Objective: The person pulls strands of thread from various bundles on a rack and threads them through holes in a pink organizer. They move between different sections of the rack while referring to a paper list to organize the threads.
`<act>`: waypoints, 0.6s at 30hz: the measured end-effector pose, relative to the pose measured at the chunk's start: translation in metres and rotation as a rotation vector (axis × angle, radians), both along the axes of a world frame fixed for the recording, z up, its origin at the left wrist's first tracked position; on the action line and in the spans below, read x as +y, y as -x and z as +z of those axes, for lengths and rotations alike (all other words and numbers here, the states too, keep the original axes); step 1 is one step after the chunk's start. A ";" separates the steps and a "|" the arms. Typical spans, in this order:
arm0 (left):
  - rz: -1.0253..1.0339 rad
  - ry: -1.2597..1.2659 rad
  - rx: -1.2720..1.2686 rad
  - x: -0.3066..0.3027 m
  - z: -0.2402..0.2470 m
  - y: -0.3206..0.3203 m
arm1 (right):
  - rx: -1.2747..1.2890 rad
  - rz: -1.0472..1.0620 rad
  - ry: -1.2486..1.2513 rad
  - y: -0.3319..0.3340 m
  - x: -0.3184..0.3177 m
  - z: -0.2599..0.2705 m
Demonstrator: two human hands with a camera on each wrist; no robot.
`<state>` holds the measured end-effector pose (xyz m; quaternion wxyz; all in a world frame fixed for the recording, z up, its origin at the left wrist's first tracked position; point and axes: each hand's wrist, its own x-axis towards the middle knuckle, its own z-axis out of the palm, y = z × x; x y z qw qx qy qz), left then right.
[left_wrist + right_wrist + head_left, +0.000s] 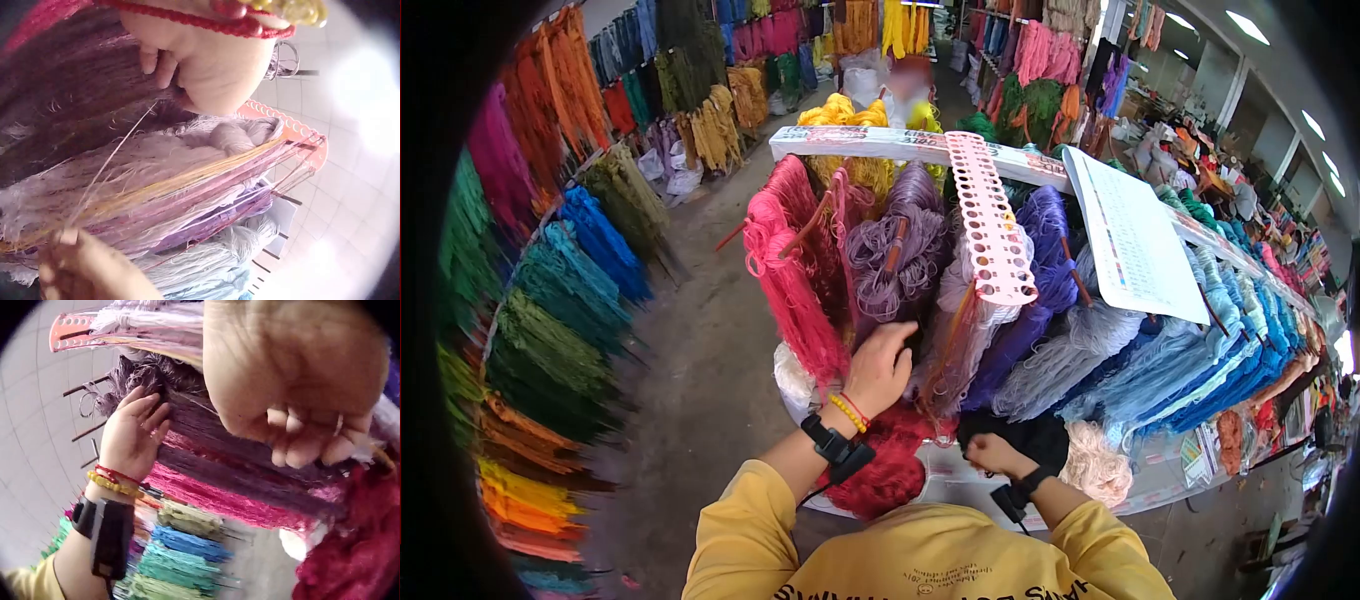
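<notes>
A dusky purple skein of yarn (897, 235) hangs from a peg on the rack, and my left hand (882, 370) lies against its hanging strands. In the right wrist view the fingers of that hand are spread loosely over the purple yarn (206, 428). My right hand (997, 455) is lower and nearer my body, its fingers curled. In the left wrist view its thumb and forefinger pinch a pale thin thread (119, 150), which runs taut up to the purple strands by my left hand. Pale lilac yarn (144, 162) with yellow and pink threads hangs alongside.
A pink card with holes (990, 220) and a printed sheet (1135, 240) lie over the rack's white beam (860, 142). Pink (800, 270) and blue-violet skeins (1040, 260) flank the purple one. Red yarn (880, 465) and cream yarn (1097, 462) lie in front.
</notes>
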<state>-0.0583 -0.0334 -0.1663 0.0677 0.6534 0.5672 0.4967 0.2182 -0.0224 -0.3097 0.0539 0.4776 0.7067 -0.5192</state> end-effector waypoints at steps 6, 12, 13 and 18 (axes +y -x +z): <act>-0.333 0.221 0.088 -0.033 -0.045 -0.044 | -0.748 0.237 -0.055 -0.213 -0.053 -0.071; -0.546 0.522 0.158 -0.065 -0.059 -0.085 | -1.120 -0.203 0.177 -0.374 -0.170 -0.004; -0.563 0.508 0.130 -0.064 -0.055 -0.094 | -0.996 -0.195 0.087 -0.387 -0.161 -0.006; -0.660 0.487 -0.140 -0.054 -0.016 -0.175 | 0.231 -0.794 0.066 -0.258 -0.074 0.074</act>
